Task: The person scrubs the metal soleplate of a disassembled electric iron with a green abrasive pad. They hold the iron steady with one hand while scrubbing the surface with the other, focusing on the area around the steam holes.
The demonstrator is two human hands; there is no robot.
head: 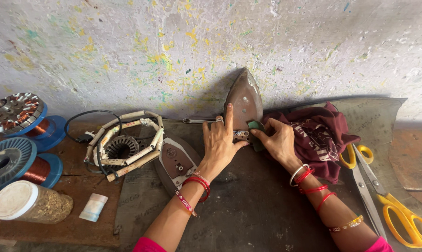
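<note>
A rough plastered wall (127, 42) rose behind the worktop (57, 228), grey-white and flecked all over with small spots of yellow, green and blue paint. Even, soft light fell across it, with a dim shadow along its foot. The worktop was worn reddish-brown wood, and a dark scuffed mat (248, 210) covered its middle, with one far corner curling up against the wall.

Two blue spools of copper wire (15, 161) lie at the left edge of the surface (248, 210), with a white-lidded jar (29, 201) on its side below them. A wound stator coil (122, 147) sits near the wall. Yellow-handled scissors (397, 212) lie at the right, beside a maroon cloth (320, 140).
</note>
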